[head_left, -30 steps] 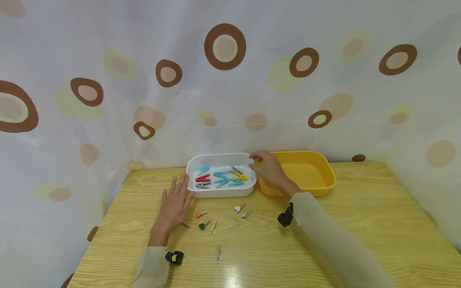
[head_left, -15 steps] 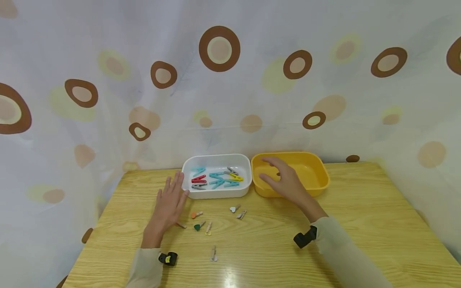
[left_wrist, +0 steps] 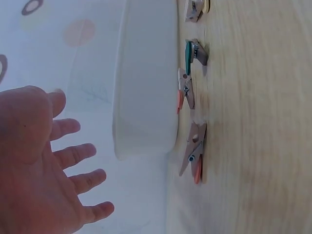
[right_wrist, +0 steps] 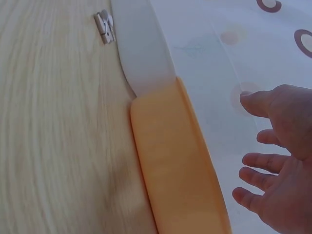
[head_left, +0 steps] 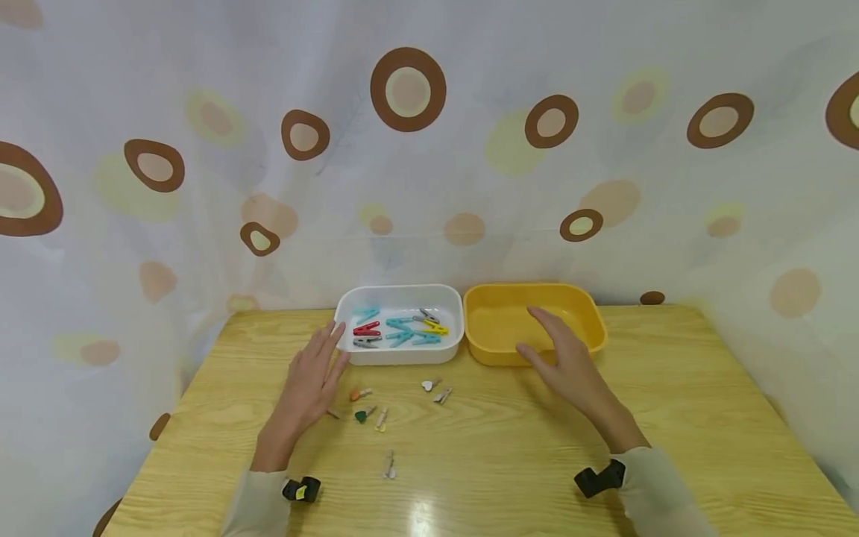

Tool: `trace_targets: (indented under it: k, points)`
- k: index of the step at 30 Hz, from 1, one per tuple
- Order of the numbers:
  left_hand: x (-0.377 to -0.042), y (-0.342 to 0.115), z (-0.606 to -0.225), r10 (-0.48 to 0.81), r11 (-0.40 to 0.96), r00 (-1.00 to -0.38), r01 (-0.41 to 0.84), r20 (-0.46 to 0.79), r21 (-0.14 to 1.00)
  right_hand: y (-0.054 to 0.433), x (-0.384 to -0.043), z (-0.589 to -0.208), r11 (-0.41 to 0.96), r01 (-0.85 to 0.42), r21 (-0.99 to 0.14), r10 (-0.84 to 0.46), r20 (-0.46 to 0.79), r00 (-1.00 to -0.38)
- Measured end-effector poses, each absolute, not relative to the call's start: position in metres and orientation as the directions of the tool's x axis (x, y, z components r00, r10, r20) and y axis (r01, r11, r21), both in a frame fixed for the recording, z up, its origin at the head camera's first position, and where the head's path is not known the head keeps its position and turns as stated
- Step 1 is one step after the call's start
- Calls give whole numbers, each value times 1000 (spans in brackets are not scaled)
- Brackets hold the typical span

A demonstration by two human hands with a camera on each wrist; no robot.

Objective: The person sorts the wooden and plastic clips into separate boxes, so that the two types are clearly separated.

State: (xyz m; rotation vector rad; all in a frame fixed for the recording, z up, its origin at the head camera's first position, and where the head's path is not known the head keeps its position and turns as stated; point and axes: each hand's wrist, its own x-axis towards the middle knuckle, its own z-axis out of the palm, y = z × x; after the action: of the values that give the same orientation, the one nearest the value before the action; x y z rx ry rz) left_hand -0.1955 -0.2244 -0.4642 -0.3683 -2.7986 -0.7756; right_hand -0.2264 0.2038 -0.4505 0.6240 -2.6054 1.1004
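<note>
We see the left hand (head_left: 305,384) with its fingers spread, just beside the left end of the white tray (head_left: 403,357), where coloured plastic clips (head_left: 400,336) lie. The right hand (head_left: 573,377) is spread too, thumb apart, at the front of the yellow tray (head_left: 496,324); whether it touches, we cannot tell. On the wooden table (head_left: 510,455), we find small wooden clips (head_left: 382,418) nearer us than the white tray
</note>
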Motion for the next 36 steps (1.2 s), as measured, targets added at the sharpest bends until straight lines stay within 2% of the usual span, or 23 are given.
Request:
trace_targets:
  k: [3,8,13,19,28,36]
  points:
    - [-186,-229,-463,193,785,-931,336,309,521,214,-222,-454,643,-474,-602,-285,387,-877]
    - [-171,-240,-464,177,716,-939,329,296,616,228,-220,-454,676,-481,-559,-276,413,-868]
    - [-162,-248,-468,163,714,-944,315,288,625,241,-219,-452,721,-463,-516,-266,410,-872]
    - [-152,-252,-472,139,721,-965,253,223,645,254,-221,-456,767,-453,-454,-288,386,-876]
    - [-150,-256,-478,89,712,-983,176,162,680,276,-223,-460,858,-372,-354,-292,260,-921]
    - [-149,-260,-481,89,718,-989,145,116,680,291,-222,-471,881,-307,-361,-259,178,-949]
